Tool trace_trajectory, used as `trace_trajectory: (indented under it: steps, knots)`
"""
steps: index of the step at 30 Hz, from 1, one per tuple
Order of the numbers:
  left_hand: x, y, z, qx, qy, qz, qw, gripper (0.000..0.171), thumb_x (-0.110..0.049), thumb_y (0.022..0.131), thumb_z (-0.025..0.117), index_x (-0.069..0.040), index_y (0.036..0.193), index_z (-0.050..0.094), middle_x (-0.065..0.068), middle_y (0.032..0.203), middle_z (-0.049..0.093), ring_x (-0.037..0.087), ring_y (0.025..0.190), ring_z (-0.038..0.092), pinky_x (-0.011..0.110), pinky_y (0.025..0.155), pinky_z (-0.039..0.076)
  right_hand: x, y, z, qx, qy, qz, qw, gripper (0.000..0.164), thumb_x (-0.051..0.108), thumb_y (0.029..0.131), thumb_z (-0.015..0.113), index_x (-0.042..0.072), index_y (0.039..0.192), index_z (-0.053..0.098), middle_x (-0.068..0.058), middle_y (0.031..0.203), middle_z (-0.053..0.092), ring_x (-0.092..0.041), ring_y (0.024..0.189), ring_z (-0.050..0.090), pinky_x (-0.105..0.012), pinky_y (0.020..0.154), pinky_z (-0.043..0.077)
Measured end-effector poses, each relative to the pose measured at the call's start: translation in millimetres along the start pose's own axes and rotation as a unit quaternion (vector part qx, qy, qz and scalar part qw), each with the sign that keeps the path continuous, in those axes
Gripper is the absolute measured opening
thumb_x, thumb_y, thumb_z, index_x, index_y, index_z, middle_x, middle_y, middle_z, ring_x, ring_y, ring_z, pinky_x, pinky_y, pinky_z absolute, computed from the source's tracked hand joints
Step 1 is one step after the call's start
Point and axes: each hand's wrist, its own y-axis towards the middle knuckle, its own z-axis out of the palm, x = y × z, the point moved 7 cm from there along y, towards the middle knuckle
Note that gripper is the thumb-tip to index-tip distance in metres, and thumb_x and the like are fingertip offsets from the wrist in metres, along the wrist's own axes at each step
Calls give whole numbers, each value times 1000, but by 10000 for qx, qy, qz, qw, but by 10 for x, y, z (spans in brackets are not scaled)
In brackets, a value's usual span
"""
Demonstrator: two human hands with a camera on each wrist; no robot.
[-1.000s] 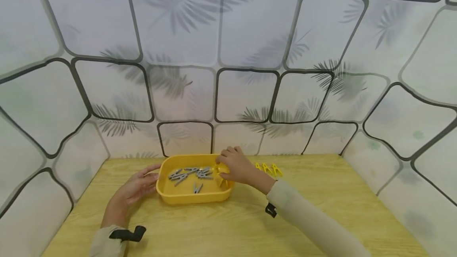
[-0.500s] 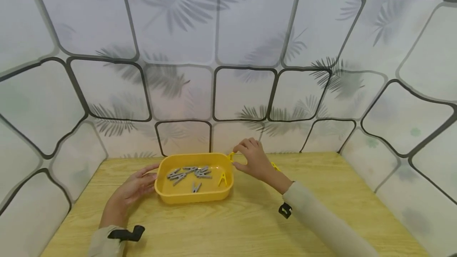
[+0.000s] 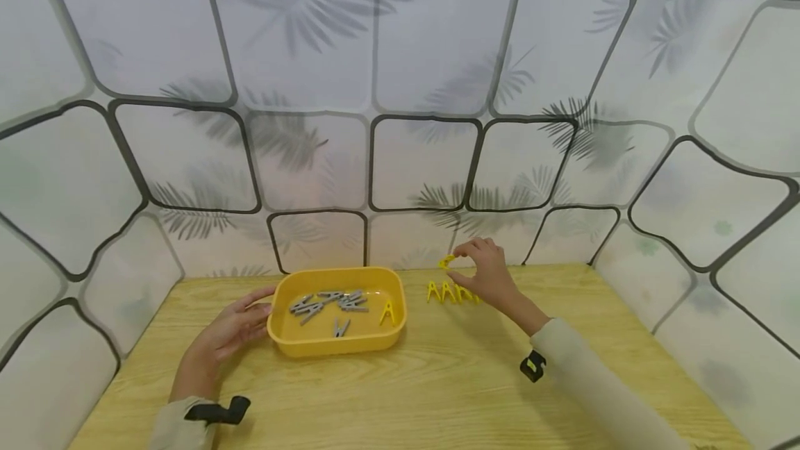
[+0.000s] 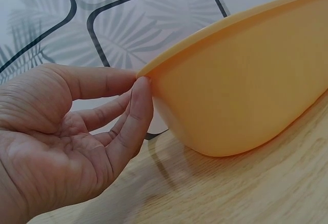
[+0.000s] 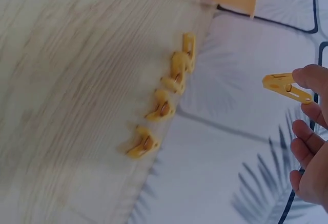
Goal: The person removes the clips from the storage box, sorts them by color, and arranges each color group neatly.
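Note:
A yellow plastic basin [image 3: 331, 346] stands on the table at left of centre. Its rim is pinched between thumb and finger of my left hand [image 3: 234, 327], seen closely against the basin wall [image 4: 230, 85] in the left wrist view. Inside lie several grey clothespins [image 3: 308, 309] and one yellow clothespin [image 3: 387, 312]. My right hand [image 3: 492, 274] pinches another yellow clothespin [image 3: 446, 262] by thumb and fingertips, raised above the table; the right wrist view shows this held clothespin [image 5: 287, 87] tilted, its handles toward the fingertips. Below the right hand several yellow clothespins [image 3: 447, 292] stand in a row.
The wooden table [image 3: 375, 401] runs back to a patterned wall covering [image 3: 412, 165], which also rises at left and right. The row of clothespins sits near the table's back edge, right of the basin. Black wrist straps [image 3: 219, 411] show on both sleeves.
My right hand moved from over the basin to the right, carrying a yellow clothespin out past the rim. The yellow row on the table came into fuller view. My left hand stays at the rim.

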Motion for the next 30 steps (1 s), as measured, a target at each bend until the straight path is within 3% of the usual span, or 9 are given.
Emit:
trace_trajectory:
  steps: [7, 15, 24, 30]
  knots:
    - [-9, -10, 32, 198, 6, 63, 9998, 40, -4, 110, 40, -32, 131, 58, -6, 118, 71, 8, 107, 70, 25, 91, 58, -346, -156, -121, 44, -206, 479, 9986, 32, 19, 80, 87, 6, 104, 70, -14, 99, 65, -32, 90, 53, -53, 80, 38]
    - [-21, -23, 42, 170, 88, 57, 9998, 39, -5, 110, 41, -33, 131, 58, -6, 119, 71, 8, 107, 70, 25, 90, 58, -685, -414, -198, 325, -461, 1052, 9928, 30, 18, 82, 86, 5, 103, 70, -15, 96, 63, -34, 90, 53, -54, 77, 37]
    - [-18, -16, 63, 278, 59, 131, 9995, 41, -4, 109, 40, -34, 130, 59, -7, 118, 71, 7, 106, 69, 23, 89, 58, -844, -618, -213, 602, -588, 1382, 9868, 29, 20, 82, 85, 5, 102, 69, -17, 95, 63, -33, 86, 51, -53, 76, 36]
    - [-25, -22, 65, 315, 88, 148, 9994, 41, -4, 110, 40, -34, 131, 58, -7, 118, 71, 7, 107, 69, 23, 89, 58, -869, -727, -199, 678, -688, 1384, 9857, 28, 18, 81, 86, 6, 99, 68, -17, 95, 63, -35, 91, 53, -54, 75, 37]
